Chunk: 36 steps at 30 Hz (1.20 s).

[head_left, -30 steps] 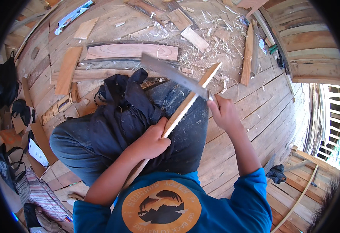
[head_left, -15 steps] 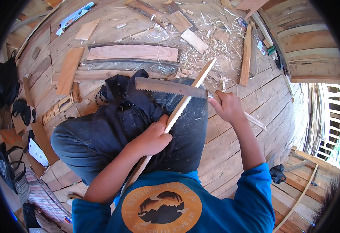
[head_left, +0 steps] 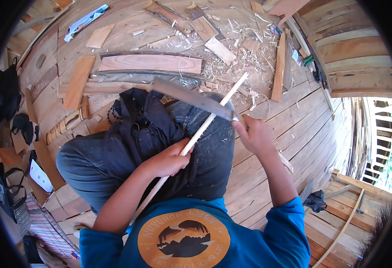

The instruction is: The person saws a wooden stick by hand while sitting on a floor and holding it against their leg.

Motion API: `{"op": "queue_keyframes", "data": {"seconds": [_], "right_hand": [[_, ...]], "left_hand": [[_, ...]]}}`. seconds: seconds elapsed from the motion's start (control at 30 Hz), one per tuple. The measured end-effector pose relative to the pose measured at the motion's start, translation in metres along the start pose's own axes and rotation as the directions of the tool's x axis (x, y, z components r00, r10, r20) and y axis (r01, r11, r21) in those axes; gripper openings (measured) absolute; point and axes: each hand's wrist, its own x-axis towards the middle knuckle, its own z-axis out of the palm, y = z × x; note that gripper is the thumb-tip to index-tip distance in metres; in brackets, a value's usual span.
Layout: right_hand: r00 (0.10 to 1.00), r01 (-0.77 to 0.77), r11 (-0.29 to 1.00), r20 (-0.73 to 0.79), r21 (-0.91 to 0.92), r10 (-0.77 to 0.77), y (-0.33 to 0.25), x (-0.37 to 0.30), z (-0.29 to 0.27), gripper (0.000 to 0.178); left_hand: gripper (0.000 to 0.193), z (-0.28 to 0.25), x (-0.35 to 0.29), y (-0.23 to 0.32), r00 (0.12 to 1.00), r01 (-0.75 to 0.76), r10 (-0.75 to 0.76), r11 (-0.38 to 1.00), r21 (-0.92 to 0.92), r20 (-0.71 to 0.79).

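Observation:
A slim pale wooden stick slants across my lap, from beside my left forearm up to above my right knee. My left hand is closed round its middle. In my right hand is a handsaw, gripped close to where the blade meets the handle. The saw's grey blade points up to the left and crosses the stick's upper part; whether it touches the wood I cannot tell. Behind my right wrist the light handle's end sticks out. Dark bunched cloth lies over my lap.
Curly wood shavings and offcuts litter the plank floor ahead. A long board lies beyond my knees, with a shorter plank to its left. Black bags are at the left; a thin curved strip lies at the right.
My right hand has moved a little toward me, tilting the saw more steeply across the stick. My left hand and the stick have shifted slightly left.

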Motion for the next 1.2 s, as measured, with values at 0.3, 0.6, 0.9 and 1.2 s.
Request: {"op": "queue_keyframes", "data": {"seconds": [0.3, 0.6, 0.9, 1.2], "right_hand": [[0.942, -0.240, 0.971, -0.237, 0.012, 0.236, 0.103, 0.053, -0.014, 0.058], [0.999, 0.029, 0.998, 0.011, 0.064, -0.030, -0.018, 0.000, 0.008, 0.048], [0.973, 0.219, 0.957, 0.115, -0.192, -0.199, -0.026, 0.010, 0.014, 0.051], [0.965, -0.246, 0.945, -0.145, -0.215, 0.219, 0.051, 0.037, -0.021, 0.061]], "left_hand": [[0.026, 0.001, -0.001, 0.004, 0.999, 0.015, -0.015, 1.000, 0.002, 0.051], [0.034, -0.020, 0.004, -0.008, 0.959, 0.187, -0.063, 0.872, -0.452, 0.275], [0.036, -0.018, 0.005, -0.004, 0.957, 0.224, -0.091, 0.836, -0.501, 0.276], [0.035, -0.017, 0.005, -0.008, 0.956, 0.182, -0.046, 0.869, -0.460, 0.291]]}}
